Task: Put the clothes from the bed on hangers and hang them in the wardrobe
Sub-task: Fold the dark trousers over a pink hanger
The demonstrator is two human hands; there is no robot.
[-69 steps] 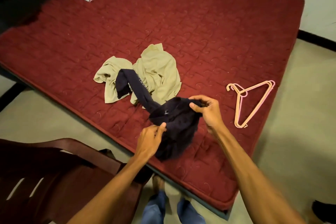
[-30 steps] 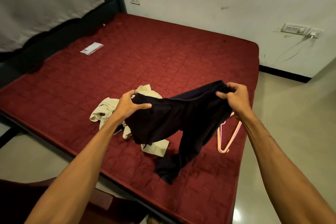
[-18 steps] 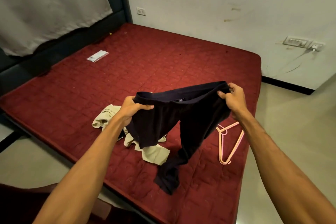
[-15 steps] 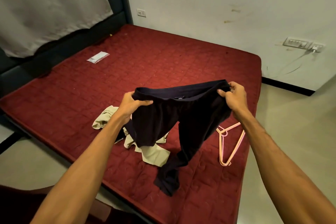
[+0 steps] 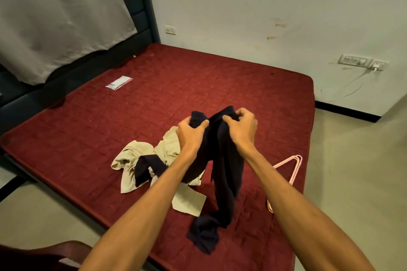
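Navy trousers (image 5: 222, 160) are bunched up at the waistband and gripped by both hands, held up over the near half of the red mattress (image 5: 198, 86). Left hand (image 5: 191, 133) has its fingers curled tight round one end of the waistband, right hand (image 5: 241, 126) is clamped on the other end, and the two fists sit close together, nearly touching, knuckles up. Both forearms reach straight out from the bottom of the view and angle in toward each other. The legs of the trousers hang down and the bottom end pools in a crumpled heap on the mattress near its front edge.

Just left of the trousers, a beige garment (image 5: 141, 160) lies rumpled on the mattress with another dark piece of fabric (image 5: 145, 166) lying across it. Right of the trousers, near the mattress's right edge, pink hangers (image 5: 294, 167) lie flat, partly hidden behind the right forearm. Far back on the mattress, toward the dark headboard (image 5: 141, 17), there's a small clear packet (image 5: 119, 82).
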